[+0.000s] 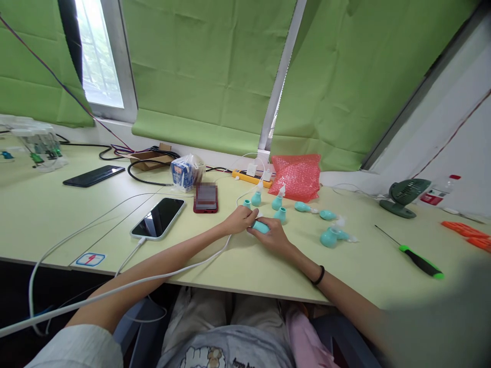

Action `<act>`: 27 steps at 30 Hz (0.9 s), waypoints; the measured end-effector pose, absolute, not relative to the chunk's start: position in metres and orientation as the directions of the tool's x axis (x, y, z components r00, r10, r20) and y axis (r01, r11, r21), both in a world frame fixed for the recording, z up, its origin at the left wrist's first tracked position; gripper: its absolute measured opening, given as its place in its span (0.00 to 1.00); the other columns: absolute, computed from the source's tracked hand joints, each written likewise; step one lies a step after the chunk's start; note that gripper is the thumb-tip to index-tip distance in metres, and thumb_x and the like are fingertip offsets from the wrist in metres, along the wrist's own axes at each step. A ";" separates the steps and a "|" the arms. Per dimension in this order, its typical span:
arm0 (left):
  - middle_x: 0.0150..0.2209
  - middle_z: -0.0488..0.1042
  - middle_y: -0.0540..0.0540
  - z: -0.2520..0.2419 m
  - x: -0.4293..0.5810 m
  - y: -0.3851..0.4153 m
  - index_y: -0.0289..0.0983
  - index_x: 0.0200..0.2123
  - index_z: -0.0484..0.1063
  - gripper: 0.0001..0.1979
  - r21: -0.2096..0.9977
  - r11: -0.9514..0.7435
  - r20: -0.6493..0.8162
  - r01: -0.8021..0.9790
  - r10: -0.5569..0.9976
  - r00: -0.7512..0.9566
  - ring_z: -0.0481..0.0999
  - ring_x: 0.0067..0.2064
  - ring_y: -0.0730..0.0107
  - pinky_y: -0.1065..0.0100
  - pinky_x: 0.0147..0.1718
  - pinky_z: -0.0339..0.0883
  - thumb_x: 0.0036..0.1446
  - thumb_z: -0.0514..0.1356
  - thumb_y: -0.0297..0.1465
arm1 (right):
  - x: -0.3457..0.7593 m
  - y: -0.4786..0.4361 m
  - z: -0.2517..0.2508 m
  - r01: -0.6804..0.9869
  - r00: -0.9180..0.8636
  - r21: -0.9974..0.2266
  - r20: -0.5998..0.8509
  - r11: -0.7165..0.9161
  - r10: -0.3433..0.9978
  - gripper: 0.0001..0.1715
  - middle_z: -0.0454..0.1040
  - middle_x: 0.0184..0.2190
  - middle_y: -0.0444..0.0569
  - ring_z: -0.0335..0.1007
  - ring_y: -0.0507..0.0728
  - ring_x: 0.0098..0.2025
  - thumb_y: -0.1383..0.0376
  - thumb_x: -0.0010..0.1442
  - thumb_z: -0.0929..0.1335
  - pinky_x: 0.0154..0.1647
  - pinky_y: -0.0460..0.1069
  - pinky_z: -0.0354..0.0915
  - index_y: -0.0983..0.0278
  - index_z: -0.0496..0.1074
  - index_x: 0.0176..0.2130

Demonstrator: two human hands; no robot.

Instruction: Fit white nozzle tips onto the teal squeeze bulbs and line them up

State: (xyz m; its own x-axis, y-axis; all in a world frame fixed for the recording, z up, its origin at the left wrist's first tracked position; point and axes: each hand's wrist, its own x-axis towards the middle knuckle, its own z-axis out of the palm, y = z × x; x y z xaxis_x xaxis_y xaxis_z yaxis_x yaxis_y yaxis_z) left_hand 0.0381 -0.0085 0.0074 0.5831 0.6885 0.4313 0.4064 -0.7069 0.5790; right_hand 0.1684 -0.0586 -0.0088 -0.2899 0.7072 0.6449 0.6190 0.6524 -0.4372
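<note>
Head view: your left hand (240, 220) and right hand (273, 236) meet over the pale green table (238, 266), both closed around one small teal piece (261, 227); the right grips its body from below and behind, the left pinches its near end, fingers curled. Whether the piece is in one part or two under your fingers, I cannot tell. Just beyond your hands stand more teal pieces (280, 214), some upright with white tips, a couple lying on their sides farther to the right, and one larger assembly (333, 236) lies right of your right hand. Judged from this, one unit is in hand and several loose ones are left; nothing marks a finished pile. Past those pieces sits a red bubble-wrap bag (296, 176). Well out to the right lies a green-handled screwdriver (416, 258), untouched. Left of your left hand a phone (158, 218) rests screen up on a white cable (126, 283) that runs under your left forearm; a red phone (206, 198) lies just beyond
</note>
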 end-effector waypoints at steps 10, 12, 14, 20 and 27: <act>0.09 0.51 0.54 0.007 0.034 -0.001 0.34 0.12 0.52 0.22 0.950 -0.300 0.146 0.081 0.661 0.736 0.50 0.13 0.82 0.75 0.13 0.43 0.50 0.45 0.43 | 0.174 -0.057 -0.011 0.627 -0.426 -0.219 0.708 0.748 0.564 0.08 0.69 0.22 0.46 0.64 0.51 0.24 0.61 0.49 0.64 0.26 0.45 0.60 0.64 0.67 0.28; 0.09 0.51 0.55 0.006 0.034 0.001 0.35 0.14 0.53 0.22 0.977 -0.214 0.140 0.010 0.676 0.723 0.49 0.12 0.83 0.75 0.13 0.42 0.50 0.45 0.44 | 0.177 -0.054 -0.011 0.643 -0.410 -0.180 0.740 0.744 0.533 0.08 0.69 0.24 0.47 0.65 0.51 0.26 0.62 0.49 0.64 0.28 0.46 0.60 0.64 0.66 0.30; 0.10 0.50 0.56 0.006 0.036 0.002 0.35 0.15 0.52 0.22 0.980 -0.200 0.164 -0.023 0.728 0.666 0.48 0.12 0.83 0.76 0.13 0.41 0.50 0.45 0.46 | 0.179 -0.051 -0.010 0.686 -0.314 -0.221 0.770 0.694 0.555 0.09 0.69 0.25 0.47 0.65 0.52 0.28 0.62 0.48 0.64 0.30 0.46 0.60 0.64 0.65 0.30; 0.13 0.53 0.56 0.000 0.037 0.008 0.34 0.21 0.58 0.21 0.874 -0.457 0.355 0.164 0.832 0.425 0.53 0.16 0.81 0.76 0.16 0.46 0.49 0.45 0.48 | 0.184 -0.046 -0.009 0.705 -0.093 -0.430 0.732 0.564 0.674 0.11 0.68 0.32 0.48 0.64 0.54 0.36 0.63 0.49 0.62 0.38 0.49 0.60 0.64 0.62 0.35; 0.17 0.61 0.56 -0.011 0.034 0.012 0.37 0.34 0.61 0.14 0.728 -0.546 0.401 0.414 0.829 0.390 0.61 0.21 0.76 0.75 0.20 0.51 0.47 0.53 0.39 | 0.188 -0.035 -0.015 0.657 -0.035 -0.534 0.684 0.532 0.729 0.13 0.68 0.34 0.49 0.64 0.54 0.37 0.64 0.49 0.63 0.39 0.50 0.61 0.64 0.62 0.37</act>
State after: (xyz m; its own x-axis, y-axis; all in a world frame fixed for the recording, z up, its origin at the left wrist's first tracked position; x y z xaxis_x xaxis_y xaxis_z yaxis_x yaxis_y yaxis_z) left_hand 0.0339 0.0120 -0.0109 0.3900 0.8291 0.4006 0.4138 -0.5464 0.7281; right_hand 0.1883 -0.0353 -0.0153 -0.0349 0.7289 0.6838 0.6570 0.5323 -0.5339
